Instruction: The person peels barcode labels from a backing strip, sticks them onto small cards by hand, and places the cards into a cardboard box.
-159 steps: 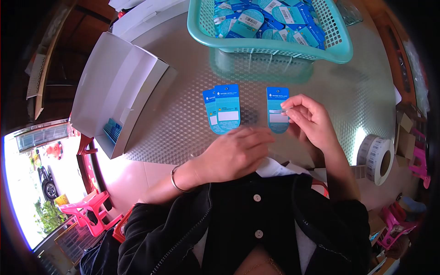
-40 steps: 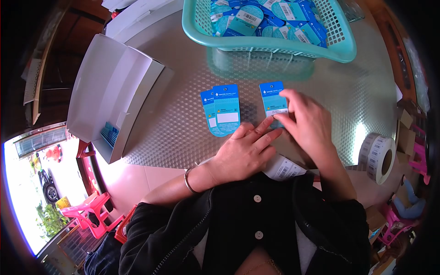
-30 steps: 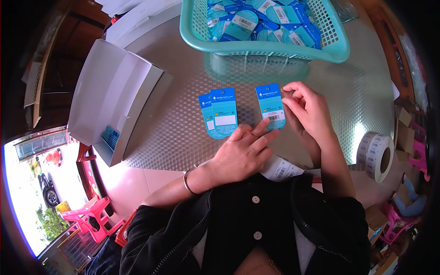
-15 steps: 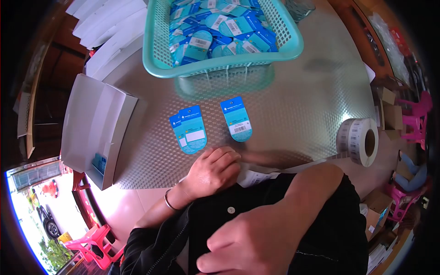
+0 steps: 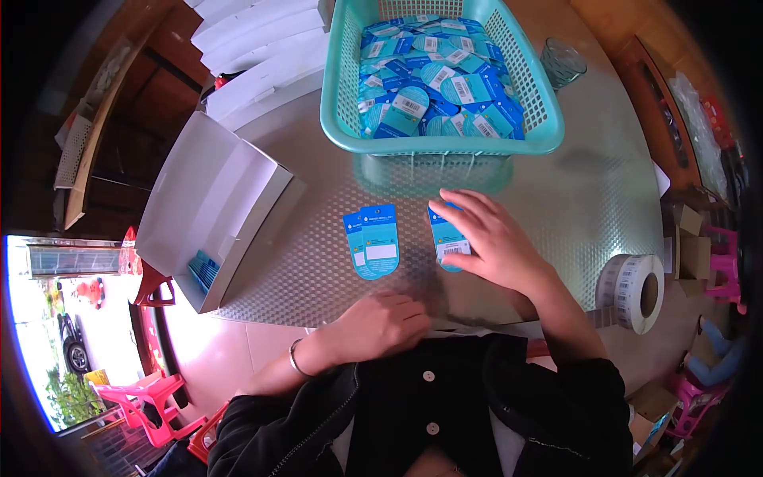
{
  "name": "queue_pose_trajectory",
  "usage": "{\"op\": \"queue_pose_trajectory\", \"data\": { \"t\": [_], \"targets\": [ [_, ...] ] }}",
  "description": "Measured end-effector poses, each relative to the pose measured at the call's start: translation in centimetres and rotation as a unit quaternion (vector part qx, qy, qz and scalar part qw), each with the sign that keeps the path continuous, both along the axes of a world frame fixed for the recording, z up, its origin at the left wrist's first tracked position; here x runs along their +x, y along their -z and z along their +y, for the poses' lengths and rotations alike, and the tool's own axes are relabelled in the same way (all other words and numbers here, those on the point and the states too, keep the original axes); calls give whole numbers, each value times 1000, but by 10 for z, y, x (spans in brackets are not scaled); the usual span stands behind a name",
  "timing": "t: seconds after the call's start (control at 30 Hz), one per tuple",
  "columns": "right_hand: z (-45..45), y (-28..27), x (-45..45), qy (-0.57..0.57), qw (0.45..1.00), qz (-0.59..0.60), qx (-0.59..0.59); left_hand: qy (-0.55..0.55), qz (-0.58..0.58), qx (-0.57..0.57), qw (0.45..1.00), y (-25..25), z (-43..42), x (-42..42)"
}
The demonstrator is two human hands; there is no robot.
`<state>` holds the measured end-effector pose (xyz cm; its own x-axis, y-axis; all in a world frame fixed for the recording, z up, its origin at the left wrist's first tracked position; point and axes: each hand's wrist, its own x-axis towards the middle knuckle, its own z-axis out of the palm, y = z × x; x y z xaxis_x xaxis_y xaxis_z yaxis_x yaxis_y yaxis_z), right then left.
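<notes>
My right hand [image 5: 502, 245] is over a blue-and-teal card [image 5: 442, 232] with a barcode label on it. Its fingers are spread, and the thumb lies across the card's lower part; I cannot tell whether it touches. To the left, two overlapping cards of the same kind [image 5: 380, 242] lie flat, each with a blank white panel. My left hand [image 5: 385, 324], with a bangle on the wrist, rests closed at the table's near edge below those cards. Its fingertips are hidden, so anything in them cannot be seen.
A teal plastic basket [image 5: 445, 146] full of similar cards stands at the back. On the left is an open white box [image 5: 199, 187] with a few cards inside, near stacked white boxes [image 5: 262, 40]. A label roll [image 5: 628, 292] sits at right, a glass [image 5: 563, 63] behind.
My right hand has moved from in front of my body up and forward over the labelled card. My left hand stays closed near the table edge. The view has shifted.
</notes>
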<state>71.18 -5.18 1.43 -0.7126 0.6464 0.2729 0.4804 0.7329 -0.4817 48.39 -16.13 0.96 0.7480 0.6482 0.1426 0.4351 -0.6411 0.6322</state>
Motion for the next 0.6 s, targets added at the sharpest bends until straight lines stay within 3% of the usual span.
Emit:
{"op": "queue_pose_trajectory", "data": {
  "t": [0.1, 0.17, 0.27, 0.33, 0.4, 0.5, 0.6],
  "targets": [
    [3, 17, 0, 1, 999, -43, 28, -13, 17, -51, 998, -13, -4, -17],
    [8, 11, 1, -3, 998, -56, -25, -27, 49, -73, 996, -31, -3, -26],
    [12, 4, -1, 4, 994, -72, -85, -30, -127, 5, 991, -71, 9, -23],
    [14, -1, -3, 10, 989, -66, -134, 83, -329, -58, 939, -95, 11, -27],
    [15, -8, -6, 14, 978, -44, -203, 169, -507, -6, 845, -106, 12, -11],
    [22, -16, 1, -95, 966, -27, -238, 255, -492, -10, 833, -126, 21, 1],
    [29, -53, 7, -103, 959, 58, -256, 186, -660, 134, 716, -117, 21, 52]
  ]
}}
